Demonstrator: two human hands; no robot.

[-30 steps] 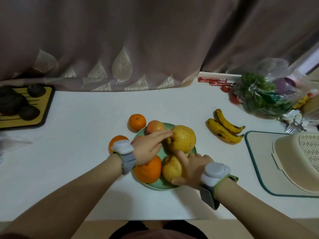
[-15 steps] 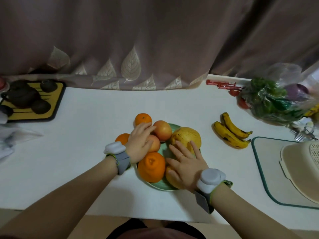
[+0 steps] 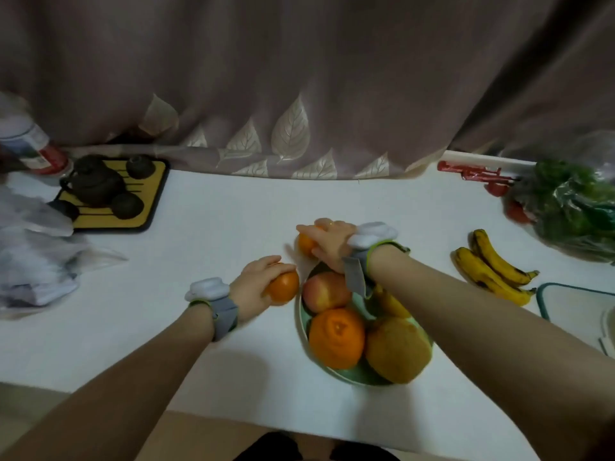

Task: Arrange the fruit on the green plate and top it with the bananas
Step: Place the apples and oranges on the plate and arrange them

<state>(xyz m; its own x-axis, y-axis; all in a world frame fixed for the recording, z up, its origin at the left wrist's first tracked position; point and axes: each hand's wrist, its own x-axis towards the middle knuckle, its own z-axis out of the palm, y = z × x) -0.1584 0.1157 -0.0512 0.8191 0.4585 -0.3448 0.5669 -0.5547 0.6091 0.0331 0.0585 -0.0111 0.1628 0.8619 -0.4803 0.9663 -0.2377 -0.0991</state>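
On the white table [image 3: 199, 227] the green plate [image 3: 346, 374] is sitting nearest, carrying a large orange [image 3: 336, 337], a brown pear [image 3: 396, 351] and an apple [image 3: 324, 291], while the left hand [image 3: 256, 282] is gripping a small orange [image 3: 283, 287] at its 10 o'clock, the right hand [image 3: 327, 242] is curling over another orange [image 3: 306, 244] at 12, its forearm crossing over the plate, and the bananas [image 3: 492, 267] are lying at 2 o'clock.

- The small orange [image 3: 305, 244] beyond the green plate [image 3: 352, 375] is largely hidden by the right hand [image 3: 327, 242].
- A yellow fruit [image 3: 389, 302] is mostly covered by the right forearm.
- The bag of greens [image 3: 575, 207] is cut off at the right edge.
- The bottle [image 3: 30, 144] at far left is blurred.
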